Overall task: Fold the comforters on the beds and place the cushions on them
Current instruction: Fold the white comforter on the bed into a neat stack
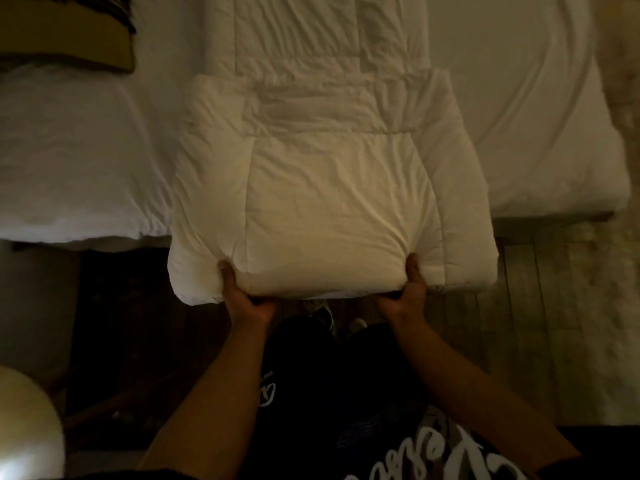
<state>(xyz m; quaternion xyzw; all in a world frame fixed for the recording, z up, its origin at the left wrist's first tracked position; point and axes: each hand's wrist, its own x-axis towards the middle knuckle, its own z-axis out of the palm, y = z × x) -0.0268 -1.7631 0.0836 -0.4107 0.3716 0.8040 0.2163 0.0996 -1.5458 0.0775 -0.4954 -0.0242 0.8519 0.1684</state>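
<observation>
A white comforter (329, 188) lies folded into a thick bundle that hangs over the foot of the bed (519, 116). My left hand (242, 296) grips the bundle's near edge from below on the left, thumb on top. At the right of that same edge my right hand (405, 289) grips it the same way. More of the comforter stretches flat up the bed behind the bundle. A dark olive cushion (65, 32) with a striped edge lies at the top left on the bed there.
A second white-sheeted bed (69, 150) is on the left. Dark floor lies below it, wooden floorboards (519, 306) to the right with a pale fluffy rug (606, 306) beyond. A round pale object (24, 424) sits at the bottom left. My legs and shoes are below the bundle.
</observation>
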